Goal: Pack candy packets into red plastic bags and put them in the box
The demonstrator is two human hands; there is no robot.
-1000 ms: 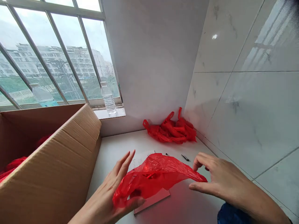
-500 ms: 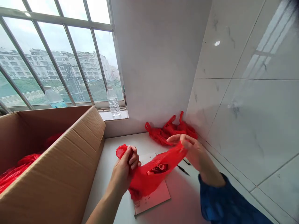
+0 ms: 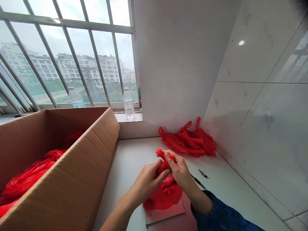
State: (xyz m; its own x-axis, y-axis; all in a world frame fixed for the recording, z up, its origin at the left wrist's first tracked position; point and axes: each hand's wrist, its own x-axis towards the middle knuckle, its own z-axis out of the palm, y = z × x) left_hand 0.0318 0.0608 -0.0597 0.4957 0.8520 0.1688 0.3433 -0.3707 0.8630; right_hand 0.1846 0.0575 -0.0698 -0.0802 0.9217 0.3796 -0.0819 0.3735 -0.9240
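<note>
Both of my hands are gathered on one red plastic bag (image 3: 163,197), its body hanging over a notebook (image 3: 166,215). My left hand (image 3: 151,176) is closed around the bunched neck of the bag. Just to its right, my right hand (image 3: 178,166) pinches the twisted top, and a crumpled tip of red plastic sticks out above the fingers. A small shiny dark-red item shows through the bag's lower part; its kind is not clear from here.
More red plastic bags (image 3: 190,141) lie heaped in the back corner against the wall. At left stands a cardboard box (image 3: 79,166) holding red bags (image 3: 31,176). A pen (image 3: 198,182) and a small dark object (image 3: 202,173) lie right of the notebook. A clear bottle (image 3: 128,104) stands on the windowsill.
My right hand has come left and joined my left hand at the bag's neck. The bag, stretched out sideways before, now hangs gathered. The view has turned slightly left.
</note>
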